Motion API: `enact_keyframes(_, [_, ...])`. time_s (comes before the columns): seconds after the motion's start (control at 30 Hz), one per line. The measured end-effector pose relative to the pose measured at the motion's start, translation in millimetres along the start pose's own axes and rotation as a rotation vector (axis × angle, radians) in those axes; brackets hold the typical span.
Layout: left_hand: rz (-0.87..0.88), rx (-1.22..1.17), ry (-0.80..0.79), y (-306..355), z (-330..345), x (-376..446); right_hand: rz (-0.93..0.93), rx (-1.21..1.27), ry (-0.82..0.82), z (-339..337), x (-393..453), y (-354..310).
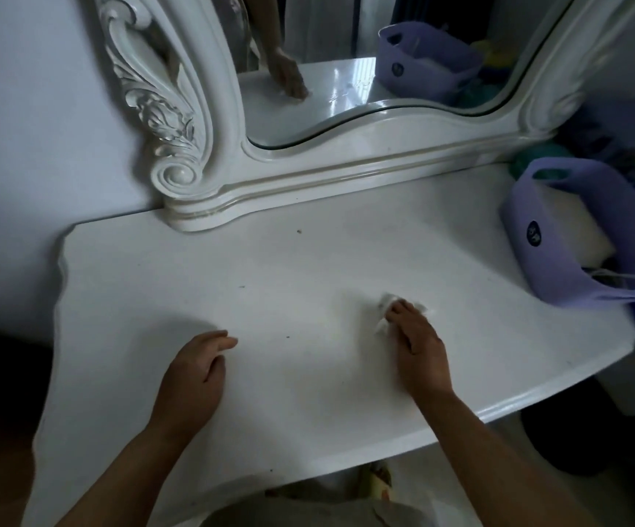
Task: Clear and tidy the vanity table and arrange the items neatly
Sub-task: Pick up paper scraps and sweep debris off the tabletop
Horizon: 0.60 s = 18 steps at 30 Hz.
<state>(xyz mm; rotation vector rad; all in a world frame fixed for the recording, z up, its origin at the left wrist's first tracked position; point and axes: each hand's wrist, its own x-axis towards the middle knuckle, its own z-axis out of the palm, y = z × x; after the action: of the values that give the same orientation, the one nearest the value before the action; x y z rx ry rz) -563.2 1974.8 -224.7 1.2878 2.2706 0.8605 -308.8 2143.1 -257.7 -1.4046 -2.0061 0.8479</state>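
Wiping the table with a tissue.

The right hand (pixel 414 338) pressed a crumpled tissue (pixel 386 310) under curled fingers onto the table (pixel 270 268); the left hand (pixel 198 370) rested loosely curled, holding nothing. Specks (pixel 299 232) lay ahead and left of the tissue, toward the mirror (pixel 346 89). At far right a purple basket (pixel 563 237) held something white, hard to identify.

My white desk (pixel 308 268) carries a lilac basket (pixel 574 237) far right, the mirror (pixel 346 154) at its far edge, and a crumpled tissue (pixel 384 310) near centre.
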Motion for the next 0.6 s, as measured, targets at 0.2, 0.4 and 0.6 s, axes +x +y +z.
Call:
enact_keyframes(0.2, [-0.007, -0.025, 0.019, 7, 2, -9, -0.080, 0.011, -0.079, 51, -40, -35])
enact_keyframes(0.4, [0.003, -0.010, 0.046, 8, -5, -10, -0.426, 0.100, -0.447, 93, -93, -83])
enact_keyframes(0.6, [0.000, -0.028, 0.072, 10, -9, -12, -0.228, 0.311, -0.415, 78, -82, -94])
